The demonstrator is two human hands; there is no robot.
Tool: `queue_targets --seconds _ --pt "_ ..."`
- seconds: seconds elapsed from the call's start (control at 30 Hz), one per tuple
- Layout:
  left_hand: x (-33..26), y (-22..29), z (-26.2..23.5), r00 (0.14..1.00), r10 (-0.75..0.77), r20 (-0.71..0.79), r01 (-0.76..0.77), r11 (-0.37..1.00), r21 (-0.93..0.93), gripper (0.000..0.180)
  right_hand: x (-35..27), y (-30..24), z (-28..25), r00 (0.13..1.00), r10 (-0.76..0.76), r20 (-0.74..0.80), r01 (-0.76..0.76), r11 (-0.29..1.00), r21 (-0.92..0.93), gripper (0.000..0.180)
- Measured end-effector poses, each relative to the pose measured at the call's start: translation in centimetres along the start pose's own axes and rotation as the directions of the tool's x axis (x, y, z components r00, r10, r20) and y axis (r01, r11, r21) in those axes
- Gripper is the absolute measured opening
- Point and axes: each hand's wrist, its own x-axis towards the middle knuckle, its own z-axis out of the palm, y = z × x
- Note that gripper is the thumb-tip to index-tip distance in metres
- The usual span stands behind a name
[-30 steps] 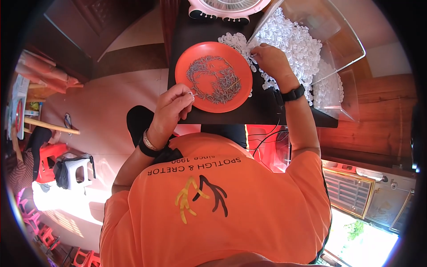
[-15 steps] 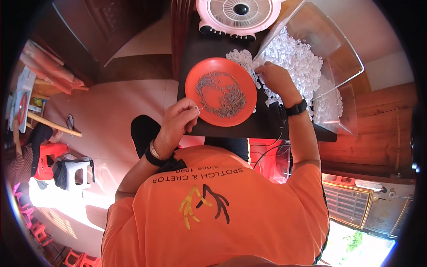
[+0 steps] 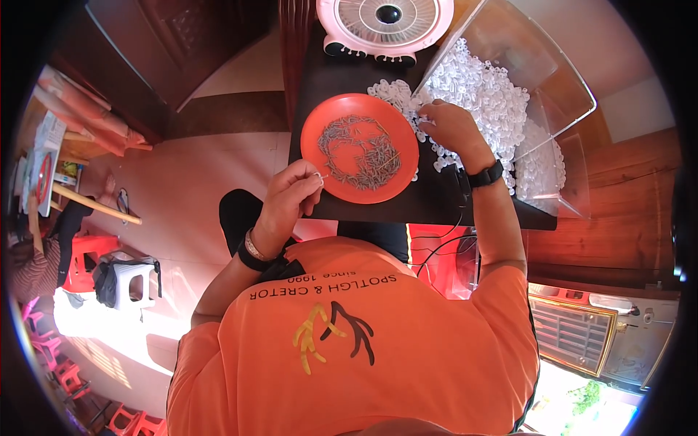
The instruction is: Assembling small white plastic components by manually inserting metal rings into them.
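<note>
While the camera's view has tilted over the past second to take in more of a pink fan (image 3: 389, 16), both hands of a worker in an orange shirt (image 3: 349, 312) have hardly shifted against the things around them. The left hand (image 3: 289, 190) remains at the near-left rim of an orange-red plate (image 3: 311, 142), the right hand (image 3: 454, 129) at the white pieces beyond the plate's right side. That suggests the work with these small parts stands at the same stage, one part in hand and the other hand among the supply.

Pinched between the left thumb and finger is a small white piece (image 3: 318, 179), right at the fingertips, with a thin bit pointing toward the plate. On the plate lie scattered slim grey metal pieces (image 3: 378, 166), just beyond that pinch.

The right fingers are bent close together between a small pile of white pieces (image 3: 392, 93) and a larger heap (image 3: 480, 91) by a clear-walled bin (image 3: 542, 73); whether they grasp one cannot be told. Beneath it all is a dark table (image 3: 313, 80).
</note>
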Motion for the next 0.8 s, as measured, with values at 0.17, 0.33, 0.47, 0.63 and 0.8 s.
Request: queue_targets --seconds 0.17,0.33,0.47,0.63,0.8 --pt "0.0 0.0 0.5 1.000 -0.009 0.028 0.009 1.000 -0.004 0.018 0.4 -0.1 1.1 0.999 0.010 -0.038 -0.014 0.995 -0.100 0.017" --pt "-0.1 0.1 0.6 1.000 -0.012 0.016 0.012 1.000 0.013 0.018 0.7 -0.2 1.5 0.999 0.004 -0.046 -0.010 0.992 -0.128 0.015" --pt "0.0 0.1 0.4 1.000 -0.004 0.009 0.004 1.000 0.021 0.017 0.2 0.2 1.9 0.994 0.003 -0.113 -0.017 0.992 -0.127 0.016" --pt "0.7 1.3 0.2 0.999 0.041 0.030 -0.044 0.995 0.095 0.019 -1.2 -1.4 -0.5 0.905 -0.049 -0.423 0.168 0.954 0.247 0.012" --pt "1.5 3.4 1.6 0.983 0.115 0.142 -0.123 0.991 0.050 0.023 -3.8 -7.2 -1.9 0.995 0.085 -0.048 0.041 0.073 0.996 0.011"
